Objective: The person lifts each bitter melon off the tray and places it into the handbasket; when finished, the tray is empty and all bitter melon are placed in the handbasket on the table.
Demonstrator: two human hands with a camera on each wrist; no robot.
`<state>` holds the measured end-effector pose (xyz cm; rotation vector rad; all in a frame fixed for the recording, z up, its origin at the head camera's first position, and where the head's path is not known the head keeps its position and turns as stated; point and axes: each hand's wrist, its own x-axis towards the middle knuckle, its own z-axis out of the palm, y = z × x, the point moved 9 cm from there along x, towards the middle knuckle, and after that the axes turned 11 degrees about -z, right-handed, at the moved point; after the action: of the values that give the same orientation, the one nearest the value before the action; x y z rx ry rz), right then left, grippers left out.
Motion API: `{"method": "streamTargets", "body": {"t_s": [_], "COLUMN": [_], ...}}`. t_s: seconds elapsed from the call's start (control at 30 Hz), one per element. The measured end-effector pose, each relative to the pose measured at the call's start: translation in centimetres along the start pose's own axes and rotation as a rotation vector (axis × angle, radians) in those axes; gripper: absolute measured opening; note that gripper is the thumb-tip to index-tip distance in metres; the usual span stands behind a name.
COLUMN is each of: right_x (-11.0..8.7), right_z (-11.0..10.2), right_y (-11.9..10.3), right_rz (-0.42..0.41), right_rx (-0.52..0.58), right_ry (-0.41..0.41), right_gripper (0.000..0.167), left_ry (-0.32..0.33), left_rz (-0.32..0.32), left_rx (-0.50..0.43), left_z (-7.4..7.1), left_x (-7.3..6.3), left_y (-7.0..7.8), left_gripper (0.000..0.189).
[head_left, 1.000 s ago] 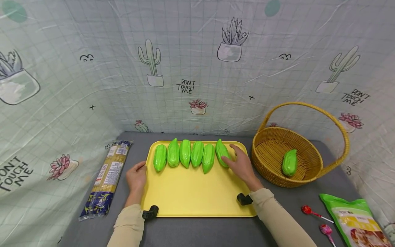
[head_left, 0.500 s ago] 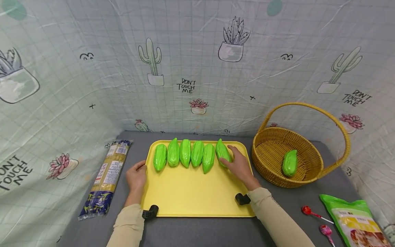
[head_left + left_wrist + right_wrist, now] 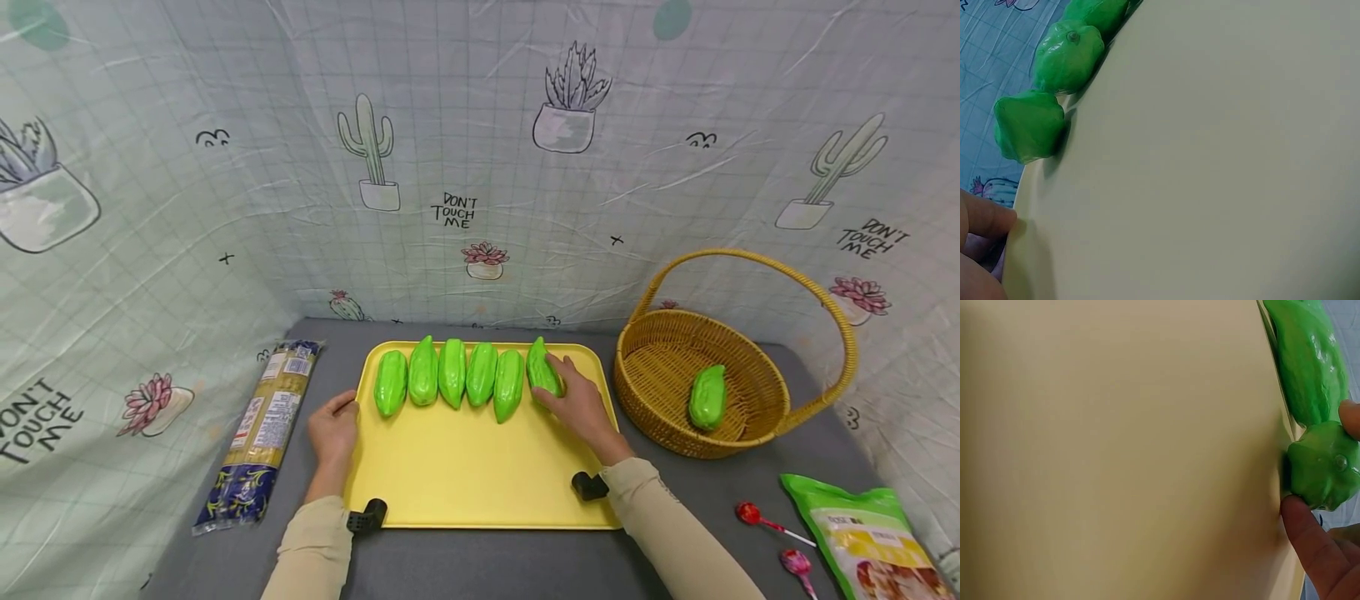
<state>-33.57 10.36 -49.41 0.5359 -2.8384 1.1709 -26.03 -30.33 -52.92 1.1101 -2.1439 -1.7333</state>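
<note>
Glossy, ridged green gourds lie in a row along the far side of a yellow tray (image 3: pixel 480 475). My right hand (image 3: pixel 581 404) is at the row's right end, thumb and fingers around the rightmost gourd (image 3: pixel 542 367). In the right wrist view, one digit touches each side of that gourd (image 3: pixel 1322 465), close to its nubbed end. My left hand (image 3: pixel 333 429) holds the tray's left rim with curled fingers. A fingertip (image 3: pixel 1000 219) presses that edge in the left wrist view; the rest of the hand is cut off there.
Right of the tray stands a wicker basket (image 3: pixel 637 421) with a tall handle and one green gourd (image 3: pixel 708 398) inside. A long pasta packet (image 3: pixel 262 433) lies at left. Two lollipops (image 3: pixel 748 512) and a green food bag (image 3: pixel 870 533) lie front right. Patterned cloth hangs behind.
The right hand's fingers have come left against the rightmost gourd, which now points a little straighter away from me. My left hand has stayed at the tray's rim.
</note>
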Motion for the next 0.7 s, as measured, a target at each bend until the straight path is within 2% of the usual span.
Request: {"method": "streamTargets", "body": {"t_s": [0.47,0.7], "right_x": [0.02,-0.08], "right_z": [-0.19,-0.44], "right_y": [-0.4,-0.77], "right_rz": [-0.029,-0.032], "right_rx": [-0.057,-0.009], "right_ry": [0.047,0.067], "right_gripper": [0.066,0.064], "left_ry": [0.006,-0.007], "left_rz": [-0.004,-0.003], "left_rx": [-0.014,-0.008], "left_z": [0.04,0.03], "left_x": [-0.13,-0.09], "left_y": [0.01,-0.03], "left_gripper": [0.03,0.032]}}
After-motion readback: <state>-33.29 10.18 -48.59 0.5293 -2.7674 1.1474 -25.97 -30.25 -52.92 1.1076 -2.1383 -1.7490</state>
